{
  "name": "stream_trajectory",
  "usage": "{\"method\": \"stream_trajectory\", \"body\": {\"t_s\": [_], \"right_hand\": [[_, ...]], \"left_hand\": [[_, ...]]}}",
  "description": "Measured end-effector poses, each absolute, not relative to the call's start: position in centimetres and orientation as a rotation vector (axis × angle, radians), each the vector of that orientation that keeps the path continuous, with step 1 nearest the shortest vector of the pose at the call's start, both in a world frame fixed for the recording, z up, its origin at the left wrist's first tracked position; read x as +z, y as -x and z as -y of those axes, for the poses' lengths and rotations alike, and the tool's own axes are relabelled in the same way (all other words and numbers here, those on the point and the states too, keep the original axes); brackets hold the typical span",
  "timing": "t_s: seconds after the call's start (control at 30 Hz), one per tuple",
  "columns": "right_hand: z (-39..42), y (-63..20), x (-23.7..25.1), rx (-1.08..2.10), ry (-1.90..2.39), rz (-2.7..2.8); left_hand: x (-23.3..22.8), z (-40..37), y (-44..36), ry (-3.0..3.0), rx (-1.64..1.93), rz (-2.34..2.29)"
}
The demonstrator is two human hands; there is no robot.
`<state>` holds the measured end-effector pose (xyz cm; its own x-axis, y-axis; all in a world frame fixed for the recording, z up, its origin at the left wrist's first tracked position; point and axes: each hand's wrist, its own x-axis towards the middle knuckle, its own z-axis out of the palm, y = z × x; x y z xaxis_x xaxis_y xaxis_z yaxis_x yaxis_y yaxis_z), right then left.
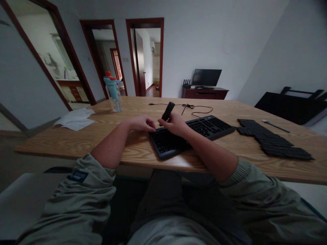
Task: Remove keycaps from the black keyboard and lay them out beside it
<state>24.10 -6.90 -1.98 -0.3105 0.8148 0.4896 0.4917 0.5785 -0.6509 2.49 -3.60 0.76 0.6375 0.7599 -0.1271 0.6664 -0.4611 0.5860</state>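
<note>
The right hand [176,124] holds a dark tool [168,111] upright over the keyboard's [204,127] left end, fingers curled around it; the left hand [141,123] rests just left of the keyboard, fingers pressed together on the table [102,136]; loose keycaps [270,139] lie right of the keyboard.

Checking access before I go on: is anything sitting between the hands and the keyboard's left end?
Nothing visible does. The left hand rests at the keyboard corner and the right hand, gripping a black tool, lies over its keys. The bottle, cloth and cable lie apart.
</note>
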Motion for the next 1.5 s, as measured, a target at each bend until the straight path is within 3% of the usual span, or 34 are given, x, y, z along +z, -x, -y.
{"method": "stream_trajectory", "body": {"t_s": [0.4,0.8,1.33,1.5], "right_hand": [[7.7,-24.7,-1.3,0.583,0.896,2.080],[7.0,-24.4,-1.9,0.748,1.049,1.883],[7.0,-24.3,-2.4,0.555,0.987,1.895],[6.7,-24.3,-2.6,0.730,0.991,1.884]], "left_hand": [[0.3,2.9,-2.1,-2.223,0.199,-1.096],[0.5,3.0,-2.0,-2.256,0.158,-1.085],[0.5,3.0,-2.2,-2.284,0.150,-1.073],[0.4,3.1,-2.3,-2.229,0.183,-1.004]]}}
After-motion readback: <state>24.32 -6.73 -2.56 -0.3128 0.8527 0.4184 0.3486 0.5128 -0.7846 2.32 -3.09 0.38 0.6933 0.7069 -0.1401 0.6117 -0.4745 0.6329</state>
